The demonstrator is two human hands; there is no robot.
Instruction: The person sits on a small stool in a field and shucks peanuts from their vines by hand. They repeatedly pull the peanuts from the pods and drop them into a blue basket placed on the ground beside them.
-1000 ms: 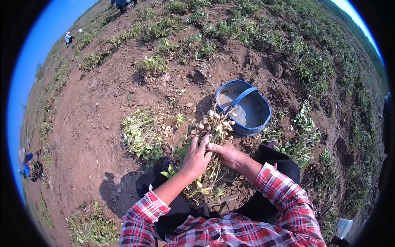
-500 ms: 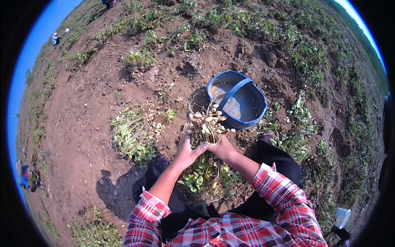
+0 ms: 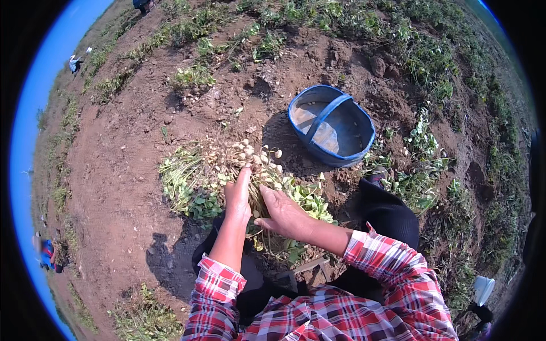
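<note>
A leafy bunch of peanut plants [image 3: 265,177] lies low between my hands, with pale pods at its far end and green leaves spreading right and near. My left hand [image 3: 238,199] is closed round the stems on the left side, thumb pointing forward. From the right, my right hand [image 3: 284,215] presses on the same stems, its thumb set apart and its fingertips partly hidden. Touching the bunch on the left is a pile of pulled peanut plants [image 3: 185,173]. Beyond my right hand stands a blue basket [image 3: 333,160] with an arched handle and a little soil inside.
Dark-trousered legs [image 3: 389,219] bend on both sides of my arms. A small stool [image 3: 310,268] partly shows between them. More pulled plants [image 3: 142,318] lie at the lower left, and uprooted greenery [image 3: 424,148] at the right. Several people work far off at the left edge.
Both hands have carried the bunch left and lowered it against the pile on the ground. The pods, raised beside the basket before, now point away at the pile. My right hand has loosened and turned.
</note>
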